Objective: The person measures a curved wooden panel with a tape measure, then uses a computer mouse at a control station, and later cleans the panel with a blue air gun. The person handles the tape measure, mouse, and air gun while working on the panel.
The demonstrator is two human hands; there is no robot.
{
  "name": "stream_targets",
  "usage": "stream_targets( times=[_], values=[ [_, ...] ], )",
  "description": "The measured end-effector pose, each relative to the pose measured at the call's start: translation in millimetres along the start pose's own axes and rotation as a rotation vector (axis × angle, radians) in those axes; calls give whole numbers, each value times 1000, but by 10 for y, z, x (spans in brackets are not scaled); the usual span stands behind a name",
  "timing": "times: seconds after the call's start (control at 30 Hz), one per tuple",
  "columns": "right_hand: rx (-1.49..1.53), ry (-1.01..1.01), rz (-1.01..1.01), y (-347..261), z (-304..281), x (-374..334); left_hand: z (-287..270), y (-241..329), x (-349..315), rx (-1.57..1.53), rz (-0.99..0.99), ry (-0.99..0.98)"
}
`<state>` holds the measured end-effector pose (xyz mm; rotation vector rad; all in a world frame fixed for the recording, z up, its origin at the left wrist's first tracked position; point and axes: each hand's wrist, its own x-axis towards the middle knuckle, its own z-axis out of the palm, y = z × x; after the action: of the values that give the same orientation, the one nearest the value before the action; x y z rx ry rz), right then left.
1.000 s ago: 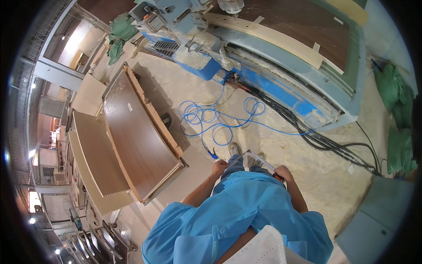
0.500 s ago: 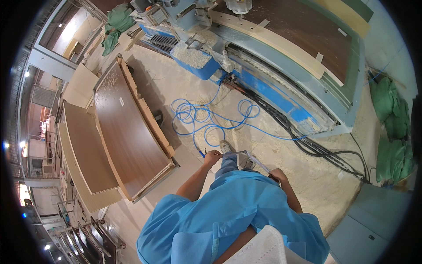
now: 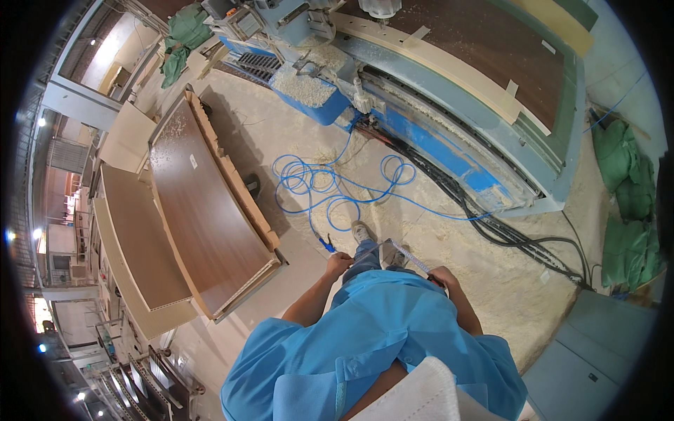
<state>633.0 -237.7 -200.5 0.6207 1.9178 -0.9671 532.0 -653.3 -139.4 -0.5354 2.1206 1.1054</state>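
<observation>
Closed round the dark case of a tape measure [image 3: 437,281], my right hand [image 3: 445,276] is in front of my right hip. The tape's pale blade [image 3: 409,258] runs out to the left and bends at a peak between my hands. My left hand [image 3: 340,264] is closed on the blade's other end, in front of my left leg; the tip itself is hidden by the fingers. Just beyond that hand a blue air blow gun [image 3: 328,244] lies on the floor, joined to a coiled blue hose [image 3: 323,184].
Ahead stands a large blue-grey machine [image 3: 449,151] with a brown panel [image 3: 477,42] on its bed and a blue bin [image 3: 309,97] of shavings. Brown boards [image 3: 203,210] are stacked at left. Black cables [image 3: 505,242] cross the dusty floor; green sacks [image 3: 625,182] lie at right.
My left hand has come slightly nearer my body, so more of the blue air blow gun shows. The right hand has barely moved.
</observation>
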Motion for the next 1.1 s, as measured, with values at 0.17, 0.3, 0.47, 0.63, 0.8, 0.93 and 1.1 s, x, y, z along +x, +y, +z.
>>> stream_targets(
  times=[0.17, 0.3, 0.47, 0.63, 0.8, 0.93, 1.1],
  values=[
    [-36, -28, -31, 14, -16, 2, -51, 3, 33, 0, 14, 20],
    [8, -50, -86, 9, -45, -29, -39, 124, 31, -28, 24, 27],
    [72, -47, 14, 0, -47, -71, 33, 230, -5, -85, 45, 10],
    [-20, -30, -170, 85, -32, -74, 89, 158, -3, -126, -7, -17],
    [30, -12, -17, 194, 27, 28, 72, 26, -1, -121, 15, -21],
    [-175, -46, -323, 187, 39, 24, 52, -29, -25, -109, -15, -62],
    [328, -129, 80, 108, -31, -134, 98, -68, -8, -110, -10, -151]
  ],
)
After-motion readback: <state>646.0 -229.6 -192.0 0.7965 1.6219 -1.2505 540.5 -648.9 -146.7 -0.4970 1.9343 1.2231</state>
